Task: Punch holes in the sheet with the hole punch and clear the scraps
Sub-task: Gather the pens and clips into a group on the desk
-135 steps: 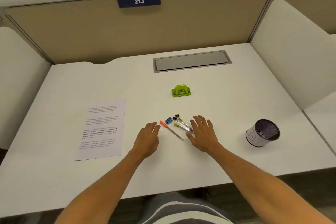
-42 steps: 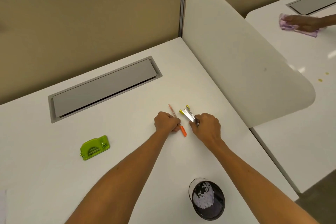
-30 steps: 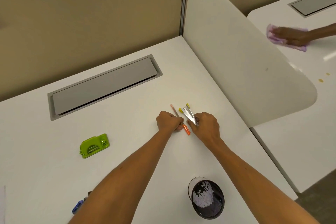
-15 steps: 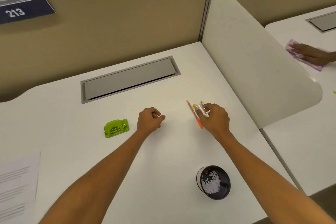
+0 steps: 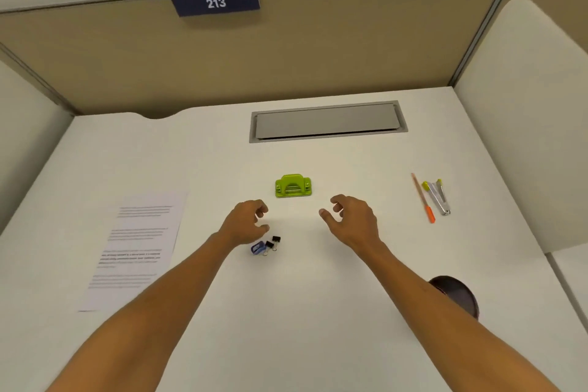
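A small green hole punch (image 5: pixel 293 185) sits on the white desk (image 5: pixel 318 312), near its middle. A printed sheet (image 5: pixel 136 248) lies flat at the left. My left hand (image 5: pixel 246 224) hovers just in front and left of the punch, fingers curled and apart, holding nothing. My right hand (image 5: pixel 351 221) hovers in front and right of the punch, also empty with fingers apart. A black mesh cup (image 5: pixel 461 297) stands at the right front, mostly hidden behind my right forearm.
Binder clips (image 5: pixel 265 245), one blue and two black, lie just below my left hand. An orange pen (image 5: pixel 422 197) and silver clips with yellow ends (image 5: pixel 437 196) lie at the right. A grey cable hatch (image 5: pixel 327 121) is set in the back. White dividers flank both sides.
My right hand let go of the pen and silver clips at the right and came back to the middle. My left hand moved to the punch. The view swung left to centre.
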The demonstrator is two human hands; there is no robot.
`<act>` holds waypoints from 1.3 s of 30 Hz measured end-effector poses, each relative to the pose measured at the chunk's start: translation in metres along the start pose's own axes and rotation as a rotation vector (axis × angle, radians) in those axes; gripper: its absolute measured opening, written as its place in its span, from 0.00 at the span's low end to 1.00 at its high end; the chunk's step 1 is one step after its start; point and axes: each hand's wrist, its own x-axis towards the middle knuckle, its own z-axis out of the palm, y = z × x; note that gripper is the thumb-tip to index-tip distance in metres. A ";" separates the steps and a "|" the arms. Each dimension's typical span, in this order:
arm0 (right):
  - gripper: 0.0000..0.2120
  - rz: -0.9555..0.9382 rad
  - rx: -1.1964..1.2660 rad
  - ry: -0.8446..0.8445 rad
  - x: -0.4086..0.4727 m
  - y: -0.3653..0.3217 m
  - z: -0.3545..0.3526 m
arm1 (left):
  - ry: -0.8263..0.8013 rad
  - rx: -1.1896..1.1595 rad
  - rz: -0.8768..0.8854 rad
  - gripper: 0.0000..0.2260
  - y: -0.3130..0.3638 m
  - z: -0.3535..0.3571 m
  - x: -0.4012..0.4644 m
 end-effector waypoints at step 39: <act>0.11 0.039 -0.114 -0.433 -0.043 -0.074 0.119 | 0.054 0.143 0.172 0.09 -0.088 0.031 -0.036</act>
